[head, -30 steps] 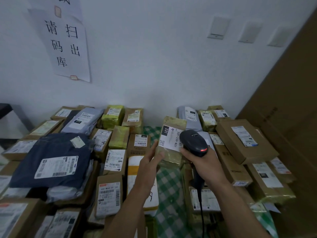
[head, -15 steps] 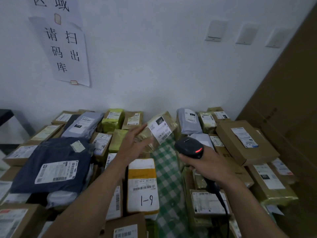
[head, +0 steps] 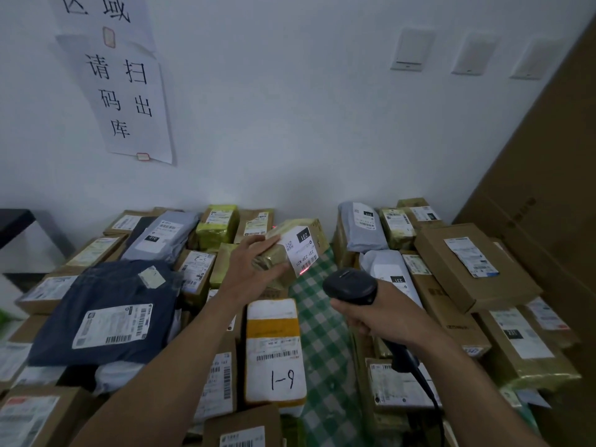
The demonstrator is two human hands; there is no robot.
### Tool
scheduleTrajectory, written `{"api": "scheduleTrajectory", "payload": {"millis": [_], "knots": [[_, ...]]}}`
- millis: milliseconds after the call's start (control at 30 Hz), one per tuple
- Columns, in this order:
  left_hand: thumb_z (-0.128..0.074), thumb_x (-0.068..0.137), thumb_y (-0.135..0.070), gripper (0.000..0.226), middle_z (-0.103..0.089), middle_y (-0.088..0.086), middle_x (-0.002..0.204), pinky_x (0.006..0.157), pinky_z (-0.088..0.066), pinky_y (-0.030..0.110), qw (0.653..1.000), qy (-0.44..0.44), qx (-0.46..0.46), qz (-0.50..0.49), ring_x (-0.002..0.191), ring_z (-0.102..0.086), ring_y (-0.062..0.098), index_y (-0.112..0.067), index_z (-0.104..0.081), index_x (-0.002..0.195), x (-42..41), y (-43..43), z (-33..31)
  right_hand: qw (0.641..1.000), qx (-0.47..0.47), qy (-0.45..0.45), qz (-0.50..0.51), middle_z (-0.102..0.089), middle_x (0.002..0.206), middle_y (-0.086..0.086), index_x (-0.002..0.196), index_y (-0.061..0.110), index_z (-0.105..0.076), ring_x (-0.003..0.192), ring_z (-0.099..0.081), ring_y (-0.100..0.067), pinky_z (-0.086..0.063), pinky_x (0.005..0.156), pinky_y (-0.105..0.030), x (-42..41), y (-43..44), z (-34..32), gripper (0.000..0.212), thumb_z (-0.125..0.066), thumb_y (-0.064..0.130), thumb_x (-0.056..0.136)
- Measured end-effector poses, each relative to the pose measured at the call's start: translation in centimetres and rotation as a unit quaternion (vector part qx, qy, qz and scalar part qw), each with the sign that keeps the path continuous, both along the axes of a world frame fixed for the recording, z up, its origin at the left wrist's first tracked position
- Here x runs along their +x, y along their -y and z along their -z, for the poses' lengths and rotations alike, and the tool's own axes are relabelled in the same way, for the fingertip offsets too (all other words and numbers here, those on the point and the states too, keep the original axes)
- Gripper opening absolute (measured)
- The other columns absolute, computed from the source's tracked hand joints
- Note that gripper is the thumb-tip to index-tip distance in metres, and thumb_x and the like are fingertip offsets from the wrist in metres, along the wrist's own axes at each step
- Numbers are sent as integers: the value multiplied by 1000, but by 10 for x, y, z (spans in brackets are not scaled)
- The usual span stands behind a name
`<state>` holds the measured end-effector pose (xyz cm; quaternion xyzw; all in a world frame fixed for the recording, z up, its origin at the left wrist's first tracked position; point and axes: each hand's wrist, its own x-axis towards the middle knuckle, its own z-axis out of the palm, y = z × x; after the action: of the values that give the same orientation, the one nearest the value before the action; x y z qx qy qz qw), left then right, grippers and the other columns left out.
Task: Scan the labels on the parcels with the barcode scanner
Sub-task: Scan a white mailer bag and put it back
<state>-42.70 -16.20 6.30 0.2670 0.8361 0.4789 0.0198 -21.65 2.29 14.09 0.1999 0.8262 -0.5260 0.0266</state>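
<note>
Head view: the barcode scanner, held over the checked desk, lies with its handle near and its nose aimed away and leftward. It now casts a red spot on the label, unlike half a second ago. The right hand has its grip clamped on the handle. The left hand has its grip clamped on the yellow parcel.

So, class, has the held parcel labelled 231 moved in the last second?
Yes: the parcel shifted left, away from the grey mailer, toward the wall.

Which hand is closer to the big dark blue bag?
Left. The left hand, gripping a yellowish parcel, is just right of the dark blue bag. The right hand, holding the scanner, is much farther right.
</note>
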Motion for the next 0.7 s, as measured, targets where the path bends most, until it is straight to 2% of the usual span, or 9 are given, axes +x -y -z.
{"api": "scheduleTrajectory", "payload": {"millis": [100, 267, 467, 600, 700], "knots": [[-87, 79, -36, 70, -43, -3, 148, 111, -46, 45, 1000, 6, 3, 1, 132, -39, 13, -31, -58, 143, 0, 0, -2, 1000, -5, 6, -3, -68, 64, 19, 115, 28, -69, 60, -64, 2, -48, 61, -16, -1, 0, 2, 30, -78, 42, 90], [-86, 80, -38, 70, -42, -5, 149, 114, -42, 48, 1000, 4, -17, 5, 136, -38, 16, -33, -57, 143, -1, -1, -1, 1000, 1, 11, -2, -68, 64, 19, 112, 29, -68, 60, -64, 3, -48, 61, -17, -2, -3, 6, 30, -78, 46, 89], [-87, 80, -35, 69, -41, -8, 148, 112, -36, 35, 1000, 3, -26, -2, 131, -33, 7, -32, -57, 143, -3, -3, 4, 1000, -9, 7, -4, -71, 68, 17, 106, 31, -67, 60, -65, 2, -48, 58, -14, -6, -7, 6, 24, -78, 44, 90], [-86, 81, -40, 66, -39, -7, 147, 115, -41, 44, 998, 33, -1, -53, 134, -34, 12, -39, -57, 140, -5, 3, 17, 999, -23, -5, 24, -79, 87, 9, 113, 39, -67, 66, -70, -2, -51, 60, -17, -13, -10, 9, 27, -79, 42, 89], [-82, 80, -51, 66, -42, -2, 145, 116, -36, 48, 991, 20, -9, -134, 138, -37, 23, -40, -58, 141, -4, 3, 38, 998, -30, -10, 48, -79, 91, 7, 109, 41, -66, 66, -70, 1, -50, 57, -15, -22, -12, 16, 25, -80, 40, 88]]}}
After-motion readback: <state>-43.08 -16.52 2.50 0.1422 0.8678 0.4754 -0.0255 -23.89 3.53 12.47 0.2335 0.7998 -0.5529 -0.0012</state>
